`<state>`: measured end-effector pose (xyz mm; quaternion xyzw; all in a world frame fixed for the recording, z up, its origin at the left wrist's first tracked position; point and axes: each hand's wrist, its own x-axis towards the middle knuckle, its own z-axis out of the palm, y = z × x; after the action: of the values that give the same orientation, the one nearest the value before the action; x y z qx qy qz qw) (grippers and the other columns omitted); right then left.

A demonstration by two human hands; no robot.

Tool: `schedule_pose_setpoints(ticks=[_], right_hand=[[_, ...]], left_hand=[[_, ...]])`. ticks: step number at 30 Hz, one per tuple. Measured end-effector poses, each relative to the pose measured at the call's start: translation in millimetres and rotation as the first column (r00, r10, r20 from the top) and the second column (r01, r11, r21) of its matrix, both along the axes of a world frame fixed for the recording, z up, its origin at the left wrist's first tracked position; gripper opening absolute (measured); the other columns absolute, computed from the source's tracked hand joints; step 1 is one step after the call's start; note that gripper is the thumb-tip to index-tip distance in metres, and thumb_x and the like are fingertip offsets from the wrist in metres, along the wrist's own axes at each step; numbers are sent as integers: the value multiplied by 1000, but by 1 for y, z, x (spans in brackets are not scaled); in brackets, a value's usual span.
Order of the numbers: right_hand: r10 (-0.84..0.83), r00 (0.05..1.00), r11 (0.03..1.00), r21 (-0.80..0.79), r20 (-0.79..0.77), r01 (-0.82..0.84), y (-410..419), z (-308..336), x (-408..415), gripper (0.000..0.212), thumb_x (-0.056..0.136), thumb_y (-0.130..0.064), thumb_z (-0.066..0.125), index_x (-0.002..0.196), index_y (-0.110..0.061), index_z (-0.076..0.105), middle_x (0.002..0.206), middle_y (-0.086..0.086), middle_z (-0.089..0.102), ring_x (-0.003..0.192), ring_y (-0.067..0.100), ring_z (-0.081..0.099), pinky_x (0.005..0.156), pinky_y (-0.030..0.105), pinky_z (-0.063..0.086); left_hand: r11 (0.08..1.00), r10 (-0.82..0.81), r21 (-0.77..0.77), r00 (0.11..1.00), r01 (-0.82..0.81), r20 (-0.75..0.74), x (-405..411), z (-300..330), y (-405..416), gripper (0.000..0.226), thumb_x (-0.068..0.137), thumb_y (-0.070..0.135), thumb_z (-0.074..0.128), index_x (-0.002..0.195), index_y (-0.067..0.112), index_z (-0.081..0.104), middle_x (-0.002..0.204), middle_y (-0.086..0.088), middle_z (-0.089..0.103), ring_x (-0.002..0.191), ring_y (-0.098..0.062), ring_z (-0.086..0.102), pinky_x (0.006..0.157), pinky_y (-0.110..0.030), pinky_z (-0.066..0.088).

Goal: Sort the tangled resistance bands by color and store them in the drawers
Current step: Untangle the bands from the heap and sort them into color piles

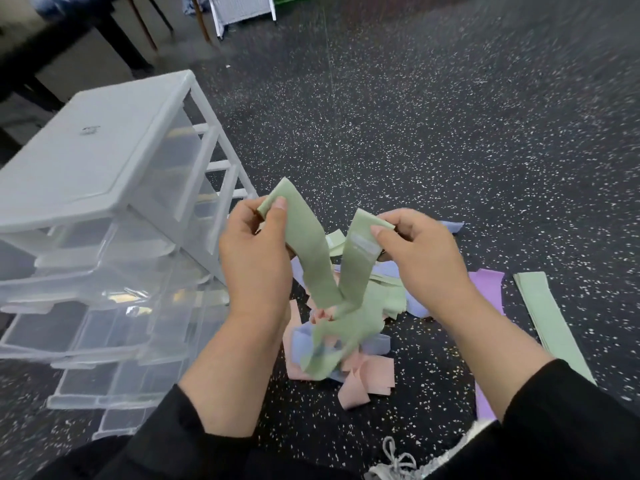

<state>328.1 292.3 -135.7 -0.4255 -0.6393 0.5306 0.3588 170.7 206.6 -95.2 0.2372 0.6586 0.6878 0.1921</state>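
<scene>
A: What's the person doing w/ that green band [317, 268]?

B: Pulling it up out of the pile [346, 344]. Left hand [254, 258] is pinching one end, thumb on top, fingers curled under. Right hand [420, 254] is pinching the other end the same way. Both are holding tight, not open.

A: Why's it hanging like a V?

B: I think b/c the middle is still caught in the pile. The ends are going up, the bottom is dipping down into the pink and blue ones. Holding the ends apart is prob. helping it slide free.

A: And the arms?

B: Both are reaching forward and down over the pile, wrists bent a bit, backs of the hands facing up. Black sleeves [194, 441] are pushed up the forearms.

A: Where's the drawer unit [104, 188]?

B: Left of the pile, really close. Some drawers are sticking out, so they're ready for dropping bands in.

A: Anything sorted?

B: Right of the pile, a flat green stack [547, 320] is lying on the floor [450, 116]. A purple band [488, 289] is lying between pile and stack. Prob. set out by color.
</scene>
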Motion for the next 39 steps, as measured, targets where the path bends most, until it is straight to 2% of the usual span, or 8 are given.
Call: schedule_pose_setpoints(ticks=[9, 13, 17, 24, 27, 31, 35, 39], right_hand=[[-30, 991, 996, -87, -128, 19, -40, 109, 11, 11, 94, -10, 63, 88, -8, 72, 78, 13, 73, 65, 17, 67, 67, 36, 63], [-22, 995, 996, -90, -100, 13, -77, 130, 11, 12, 95, -8, 63, 86, -4, 70, 76, 15, 71, 69, 18, 67, 65, 35, 63], [-25, 991, 990, -138, -135, 6, -114, 143, 13, 14, 95, -9, 62, 88, -5, 74, 86, 22, 73, 73, 21, 71, 67, 37, 63], [-16, 983, 986, -168, -183, -15, -151, 147, 22, 22, 95, -10, 57, 87, -5, 77, 89, 20, 75, 78, 24, 70, 77, 40, 62], [-5, 993, 994, -111, -118, -8, -158, 148, 24, 32, 92, -32, 65, 89, -1, 73, 86, 25, 69, 76, 22, 61, 74, 44, 54], [32, 995, 997, -70, -97, -39, -158, 154, 30, 17, 92, -11, 63, 83, -4, 75, 93, 27, 71, 79, 21, 65, 90, 54, 56], [-30, 993, 995, 94, 110, 20, -147, 152, 37, 26, 87, -27, 53, 81, -10, 71, 86, 24, 67, 71, 25, 59, 81, 62, 56], [-63, 966, 975, 223, 250, 6, -141, 159, 43, 24, 98, -25, 50, 86, -17, 69, 81, 12, 68, 69, 25, 58, 77, 50, 54]], left_hand=[[991, -129, 1, 980, 130, 152, 31, 43, -35, 19, 88, 27, 64, 84, 12, 75, 77, -7, 64, 75, -21, 56, 76, -42, 48], [996, -82, -12, 993, 83, 90, 52, 65, -54, 19, 89, 27, 69, 72, 21, 75, 77, 16, 68, 73, -8, 58, 73, -34, 48], [990, -132, -46, 990, 130, -41, 73, 77, -78, 13, 93, 26, 69, 92, 30, 82, 98, 6, 74, 93, -6, 69, 85, -29, 52], [974, -226, -95, 940, 208, -256, 98, 79, -123, 14, 101, 17, 61, 105, 17, 75, 106, 7, 57, 95, -2, 58, 77, -9, 42], [948, -312, -183, 864, 259, -394, 105, 81, -137, 27, 101, 12, 57, 123, 21, 69, 116, 12, 51, 104, 11, 51, 81, -3, 38], [893, -445, -239, 831, 382, -334, 101, 85, -146, 44, 100, 3, 47, 138, 19, 64, 133, 18, 50, 121, 10, 49, 94, 3, 31], [862, -500, -238, 831, 448, -244, 91, 94, -153, 38, 102, 5, 45, 122, 24, 72, 120, 30, 60, 111, 16, 54, 95, -5, 37], [914, -401, -170, 877, 367, -265, 76, 99, -142, 31, 101, 15, 57, 116, 41, 58, 109, 17, 65, 104, 2, 61, 89, -21, 46]])
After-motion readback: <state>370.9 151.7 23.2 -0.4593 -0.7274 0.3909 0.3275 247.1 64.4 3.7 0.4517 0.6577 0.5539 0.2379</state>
